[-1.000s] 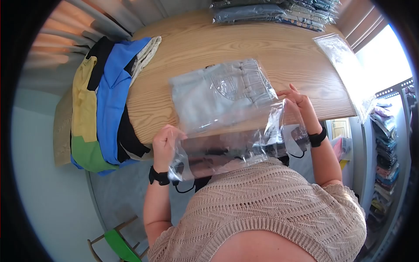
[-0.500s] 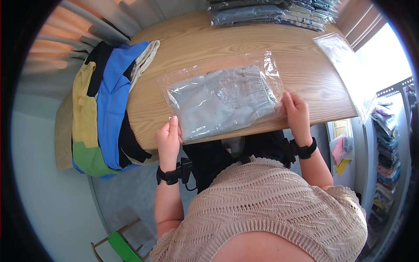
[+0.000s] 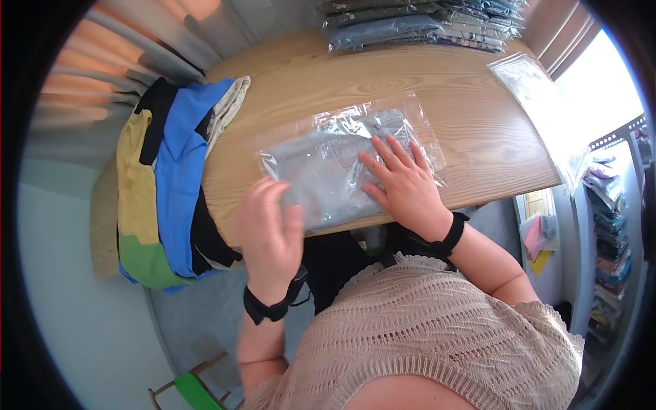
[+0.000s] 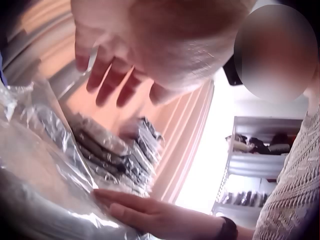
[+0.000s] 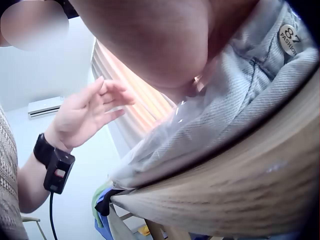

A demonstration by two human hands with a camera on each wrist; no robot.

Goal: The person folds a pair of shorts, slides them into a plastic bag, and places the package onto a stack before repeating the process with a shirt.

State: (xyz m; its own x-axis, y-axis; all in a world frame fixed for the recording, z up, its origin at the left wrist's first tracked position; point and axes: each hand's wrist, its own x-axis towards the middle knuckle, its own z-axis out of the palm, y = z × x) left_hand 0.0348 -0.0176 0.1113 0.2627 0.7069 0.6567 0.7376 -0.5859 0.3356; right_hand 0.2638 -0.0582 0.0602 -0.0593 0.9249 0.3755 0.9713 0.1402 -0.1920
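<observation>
A folded pair of light-blue jeans (image 3: 307, 174) lies inside a clear plastic bag (image 3: 428, 137) at the table's front edge. My right hand (image 3: 403, 181) rests flat on the bag over the waistband end, fingers spread. Above the bag's left front corner, my left hand (image 3: 268, 229) is raised and blurred, holding nothing. In the left wrist view its fingers hang loosely apart, while the right hand (image 4: 145, 212) presses on the shiny plastic. The right wrist view shows the jeans' denim (image 5: 225, 105) with a round printed button (image 5: 288, 40) by the table edge, and the left hand (image 5: 85, 112) held in the air.
Draped clothes (image 3: 179, 178) in blue, yellow, green and black lie at the table's left end. Bagged garments (image 3: 389, 27) are stacked at the back. Flat clear bags (image 3: 540, 102) lie along the right edge of the wooden table (image 3: 273, 82). A shelf of clothes (image 3: 608, 253) stands at right.
The bag, held open by both hands near the body, came over the jeans and now encloses them. Both hands released its edges; the right moved onto the bag and the left lifted.
</observation>
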